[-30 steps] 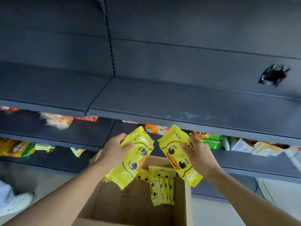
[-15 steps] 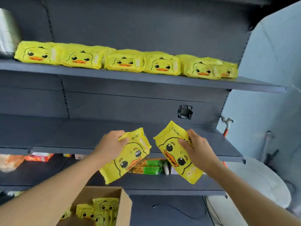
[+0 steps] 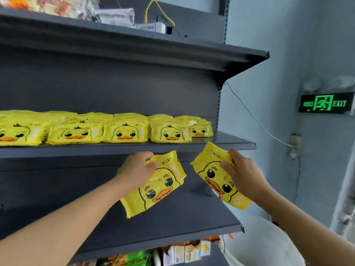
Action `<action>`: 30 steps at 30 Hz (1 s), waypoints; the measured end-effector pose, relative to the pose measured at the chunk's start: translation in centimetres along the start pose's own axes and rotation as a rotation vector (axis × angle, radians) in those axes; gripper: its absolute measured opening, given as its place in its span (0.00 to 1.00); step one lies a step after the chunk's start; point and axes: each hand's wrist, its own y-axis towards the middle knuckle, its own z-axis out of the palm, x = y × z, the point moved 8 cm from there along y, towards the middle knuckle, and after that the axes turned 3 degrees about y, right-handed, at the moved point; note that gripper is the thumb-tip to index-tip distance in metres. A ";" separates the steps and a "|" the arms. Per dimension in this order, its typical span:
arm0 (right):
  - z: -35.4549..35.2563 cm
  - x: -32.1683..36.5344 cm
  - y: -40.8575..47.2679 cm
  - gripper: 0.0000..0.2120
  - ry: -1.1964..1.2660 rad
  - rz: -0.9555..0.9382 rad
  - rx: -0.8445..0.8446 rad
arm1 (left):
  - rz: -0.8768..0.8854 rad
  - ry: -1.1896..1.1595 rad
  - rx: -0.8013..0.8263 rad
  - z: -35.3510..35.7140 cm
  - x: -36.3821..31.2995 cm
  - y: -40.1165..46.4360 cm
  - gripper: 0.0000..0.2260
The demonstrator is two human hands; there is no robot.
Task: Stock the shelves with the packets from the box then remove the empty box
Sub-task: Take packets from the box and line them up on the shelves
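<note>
My left hand (image 3: 136,169) grips a yellow duck packet (image 3: 155,187) by its upper corner, tilted, in front of the bare shelf (image 3: 172,217). My right hand (image 3: 242,173) grips a second yellow duck packet (image 3: 217,175) by its right side, just below the front lip of the stocked shelf (image 3: 230,143). On that shelf a row of several duck packets (image 3: 124,131) lies side by side, with a bare stretch at its right end. The box is out of view.
The top shelf (image 3: 240,54) carries assorted packets and a yellow cable. Below the bare shelf, green and orange snack packs (image 3: 172,254) show. A white bin (image 3: 265,244) stands at lower right. A lit exit sign (image 3: 326,103) and a cable hang on the blue wall.
Both hands lifted their packets out of the box and up to the stocked shelf's height. My view swung up and right, so the box dropped out of sight.
</note>
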 end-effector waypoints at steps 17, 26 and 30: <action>0.0 -3.6 19.6 0.13 -0.172 -0.063 -0.090 | 0.162 0.057 -0.204 -3.2 -4.3 18.0 0.12; 5.6 -4.8 29.0 0.16 -0.256 -0.263 0.008 | 0.080 0.088 -0.221 -3.5 -4.6 22.3 0.07; 10.3 -5.5 32.5 0.17 -0.204 -0.390 0.187 | 0.012 0.081 -0.225 -2.8 -4.8 23.9 0.07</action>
